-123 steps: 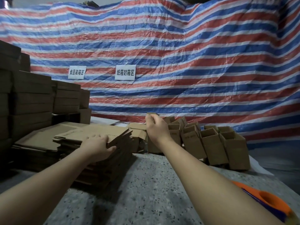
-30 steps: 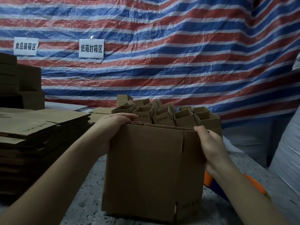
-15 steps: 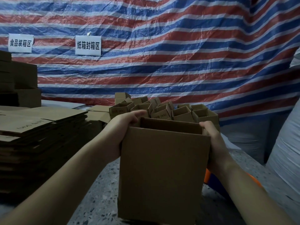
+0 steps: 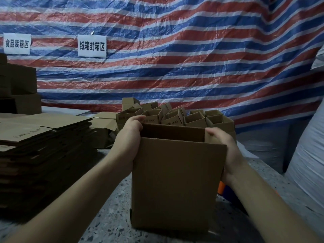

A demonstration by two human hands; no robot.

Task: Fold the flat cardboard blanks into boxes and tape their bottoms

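Observation:
A brown cardboard box (image 4: 175, 183), opened into a square tube, stands upright on the speckled table (image 4: 112, 216) right in front of me. My left hand (image 4: 128, 139) grips its left top corner, fingers curled over the rim. My right hand (image 4: 222, 146) grips the right top edge the same way. The box's open top faces up and its inside is dark. A stack of flat cardboard blanks (image 4: 40, 146) lies at the left.
Several small folded boxes (image 4: 177, 118) crowd the back of the table. Taller carton stacks (image 4: 19, 85) stand at the far left. An orange tape dispenser (image 4: 221, 188) peeks out behind the box at right. A striped tarp (image 4: 192, 58) hangs behind; a white sack (image 4: 308, 155) stands at right.
I took a blank from the stack and opened it from a flattened sheet into a squared tube. In the last half second the box and both hands barely moved.

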